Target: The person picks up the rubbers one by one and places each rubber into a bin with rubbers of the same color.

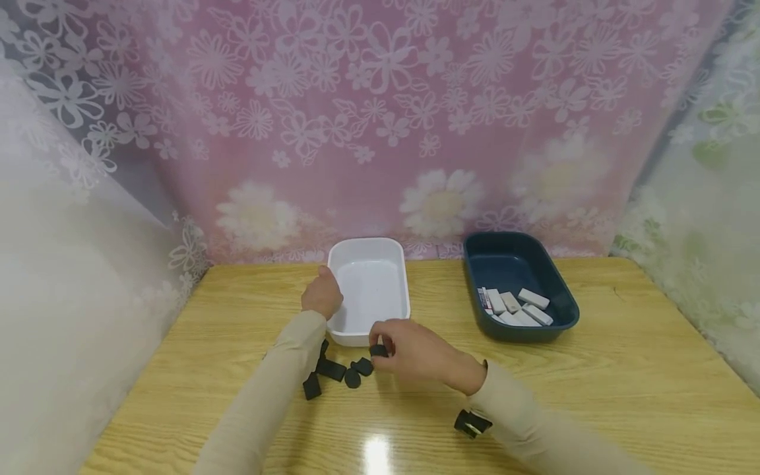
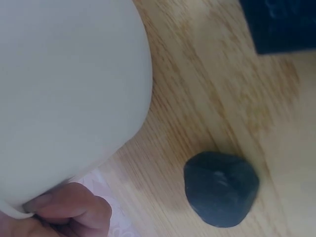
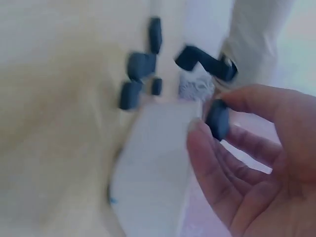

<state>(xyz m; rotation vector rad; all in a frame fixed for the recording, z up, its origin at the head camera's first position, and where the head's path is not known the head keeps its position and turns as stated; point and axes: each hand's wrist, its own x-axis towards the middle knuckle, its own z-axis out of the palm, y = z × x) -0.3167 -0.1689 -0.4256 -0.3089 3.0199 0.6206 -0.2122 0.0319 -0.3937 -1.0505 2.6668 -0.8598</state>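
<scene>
A white bin (image 1: 371, 297) stands near the back of the table, its inside bare. The left hand (image 1: 322, 294) grips its left rim; in the left wrist view the curled fingers of that hand (image 2: 71, 210) hold the bin's edge. Just in front of the bin, the right hand (image 1: 418, 353) pinches a small black piece (image 1: 378, 351) between thumb and fingers, and the right wrist view shows this piece (image 3: 217, 119) close to the bin's wall (image 3: 155, 163). Several black pieces (image 1: 332, 370) lie on the table between the forearms, some partly hidden by the left sleeve.
A dark blue bin (image 1: 505, 254) with several white blocks (image 1: 534, 298) stands at the right. The wooden table (image 1: 623, 369) reaches a flowered curtain (image 1: 386, 132) at the back. A black device (image 1: 472, 423) sits at the right wrist.
</scene>
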